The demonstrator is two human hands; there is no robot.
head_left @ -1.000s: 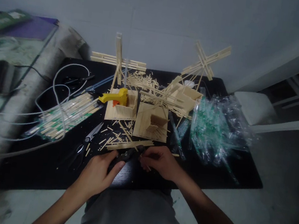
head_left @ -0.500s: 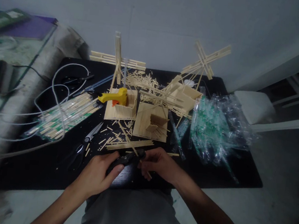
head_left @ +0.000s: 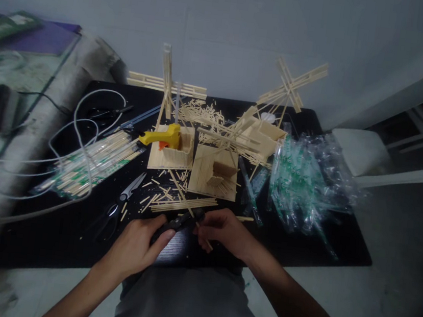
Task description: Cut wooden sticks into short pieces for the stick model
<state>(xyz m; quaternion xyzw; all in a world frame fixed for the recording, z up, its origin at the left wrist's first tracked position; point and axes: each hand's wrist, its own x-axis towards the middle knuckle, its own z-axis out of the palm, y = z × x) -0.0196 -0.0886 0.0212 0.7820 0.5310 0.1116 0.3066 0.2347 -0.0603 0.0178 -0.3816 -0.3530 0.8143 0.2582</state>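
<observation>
Wooden stick (head_left: 181, 194) sits in the grip of my right hand, its length slanting up and to the left beyond my fingers. Everything is spread over the black surface (head_left: 50, 241), the stick near its front edge. On the right is a heap of clear and green plastic packaging (head_left: 299, 182); on the left, a packed bundle of sticks (head_left: 97, 165). Two crosses built of sticks stand at the back, the left cross (head_left: 168, 86) and the right cross (head_left: 289, 89). In front of them are two square stick-built bases, the left base (head_left: 157, 161) and the middle base (head_left: 203, 170), beyond my hands. My left hand (head_left: 143, 240) is wrapped around a dark hand tool (head_left: 176, 222); my right hand (head_left: 222, 230) has its fingers closed on the stick just beside the tool's head. I can't tell whether the tool's jaws touch it. Scissors (head_left: 129, 191) lie left of the tool, and a yellow glue gun (head_left: 162, 137) rests at the left base. Smallest are the stick clippings (head_left: 157, 193), scattered just beyond my left hand.
</observation>
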